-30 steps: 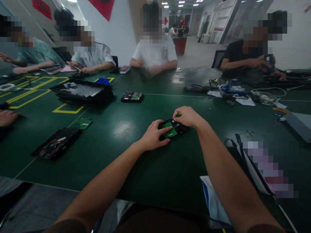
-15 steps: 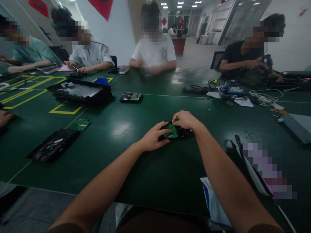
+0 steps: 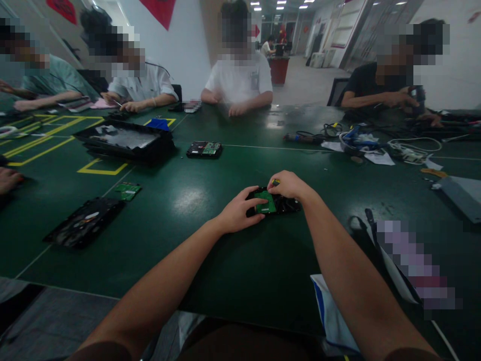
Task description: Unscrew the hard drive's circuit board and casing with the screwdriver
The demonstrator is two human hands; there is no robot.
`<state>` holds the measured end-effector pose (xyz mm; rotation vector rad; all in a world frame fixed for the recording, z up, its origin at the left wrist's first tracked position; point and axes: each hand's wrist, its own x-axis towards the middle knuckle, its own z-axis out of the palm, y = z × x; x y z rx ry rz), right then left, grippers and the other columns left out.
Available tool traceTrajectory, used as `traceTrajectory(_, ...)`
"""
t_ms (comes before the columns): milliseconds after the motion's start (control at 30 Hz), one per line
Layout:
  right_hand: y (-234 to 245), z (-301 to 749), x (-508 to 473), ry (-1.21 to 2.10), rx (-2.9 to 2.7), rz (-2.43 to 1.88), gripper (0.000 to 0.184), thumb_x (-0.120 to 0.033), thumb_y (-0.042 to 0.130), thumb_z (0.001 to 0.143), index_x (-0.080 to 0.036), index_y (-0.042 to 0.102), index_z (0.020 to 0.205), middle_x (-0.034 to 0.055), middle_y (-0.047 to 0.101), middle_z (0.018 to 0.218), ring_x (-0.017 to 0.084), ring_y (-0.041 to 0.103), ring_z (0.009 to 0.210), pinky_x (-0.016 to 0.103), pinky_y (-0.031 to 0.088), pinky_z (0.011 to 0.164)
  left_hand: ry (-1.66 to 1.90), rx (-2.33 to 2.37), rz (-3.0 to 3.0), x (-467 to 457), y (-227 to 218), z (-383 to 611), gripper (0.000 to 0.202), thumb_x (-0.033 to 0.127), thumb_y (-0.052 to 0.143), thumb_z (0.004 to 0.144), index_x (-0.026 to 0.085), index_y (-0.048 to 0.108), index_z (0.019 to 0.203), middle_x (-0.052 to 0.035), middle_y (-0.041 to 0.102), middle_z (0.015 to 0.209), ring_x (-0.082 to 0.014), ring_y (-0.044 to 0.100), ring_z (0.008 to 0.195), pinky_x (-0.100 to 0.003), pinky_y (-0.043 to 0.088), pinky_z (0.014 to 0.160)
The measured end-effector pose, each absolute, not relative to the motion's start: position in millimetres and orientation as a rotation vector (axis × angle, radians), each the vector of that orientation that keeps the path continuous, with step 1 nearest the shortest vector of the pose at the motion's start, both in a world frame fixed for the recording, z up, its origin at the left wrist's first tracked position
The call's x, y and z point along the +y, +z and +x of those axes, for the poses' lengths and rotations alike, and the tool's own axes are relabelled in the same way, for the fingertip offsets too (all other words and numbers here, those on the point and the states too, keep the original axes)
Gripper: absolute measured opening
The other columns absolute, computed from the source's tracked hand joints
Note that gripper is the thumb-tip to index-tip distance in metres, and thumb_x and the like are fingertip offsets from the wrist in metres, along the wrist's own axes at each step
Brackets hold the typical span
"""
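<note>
A black hard drive (image 3: 288,204) with a green circuit board (image 3: 269,204) on its upper side lies flat on the table in front of me. My left hand (image 3: 240,211) grips its left end, thumb along the near edge and fingers over the board and the far edge. Above the board's far right part, my right hand (image 3: 291,183) is closed around a small screwdriver with a yellow and black handle (image 3: 276,182). The screwdriver's tip is hidden by the fingers.
On the left lie another black drive (image 3: 84,220) and a loose green board (image 3: 128,190). Farther back are a black tray (image 3: 128,143) and another drive (image 3: 204,149). Cables (image 3: 361,138), a grey metal box (image 3: 462,193) and a pouch (image 3: 394,265) lie right. Co-workers sit across the table.
Both hands keep their places on the hard drive and the screwdriver. The view has shifted very slightly. Across the table, a co-worker's hand has moved a little.
</note>
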<state>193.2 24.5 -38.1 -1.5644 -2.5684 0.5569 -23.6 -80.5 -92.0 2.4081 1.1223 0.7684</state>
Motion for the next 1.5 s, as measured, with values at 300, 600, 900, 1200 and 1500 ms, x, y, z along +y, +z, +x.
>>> traceTrajectory(300,-38,194,26,0.571,-2.575,-1.576,0.016,-0.023,0.072,0.079,-0.026,0.082,0.091,0.0044,0.078,0.099,0.023,0.071,0.094,0.030,0.051,0.078,0.746,1.138,2.411,-81,-92,-23,0.049,0.040,0.070,0.091,0.029,0.062,0.138,-0.0112,0.035,0.160,-0.0341,0.041,0.145,-0.055,0.043,0.116)
traceTrajectory(600,-36,196,24,0.596,-2.508,-1.601,0.014,-0.023,0.071,0.081,-0.024,0.082,0.089,0.0064,0.079,0.100,0.024,0.072,0.094,0.031,0.053,0.079,0.720,1.142,2.391,-82,-88,-23,0.048,0.041,0.069,0.091,0.030,0.062,0.138,-0.0110,0.035,0.161,-0.0345,0.041,0.145,-0.056,0.043,0.116)
traceTrajectory(900,-17,208,25,0.461,-2.282,-1.640,0.024,-0.035,0.063,0.091,-0.019,0.078,0.100,0.0122,0.076,0.112,0.027,0.068,0.104,0.034,0.051,0.088,0.700,1.252,2.404,-83,-90,-18,0.074,0.055,0.075,0.083,0.029,0.051,0.147,-0.0143,0.026,0.165,-0.0394,0.033,0.150,-0.058,0.039,0.118)
traceTrajectory(1200,32,240,7,0.391,-2.044,-1.455,0.038,-0.043,0.069,0.087,-0.018,0.074,0.116,0.0092,0.074,0.100,0.023,0.065,0.090,0.038,0.051,0.082,0.617,1.361,2.412,-78,-92,-10,0.075,0.060,0.069,0.086,0.023,0.049,0.148,-0.0177,0.037,0.161,-0.0391,0.037,0.148,-0.058,0.037,0.117)
traceTrajectory(1500,48,241,-9,0.483,-2.050,-1.413,0.030,-0.039,0.070,0.088,-0.018,0.075,0.109,0.0076,0.076,0.089,0.019,0.069,0.072,0.035,0.054,0.073,0.539,1.025,2.353,-48,-88,-12,0.083,0.044,0.077,0.083,0.028,0.039,0.155,-0.0149,0.030,0.167,-0.0345,0.028,0.155,-0.058,0.030,0.122)
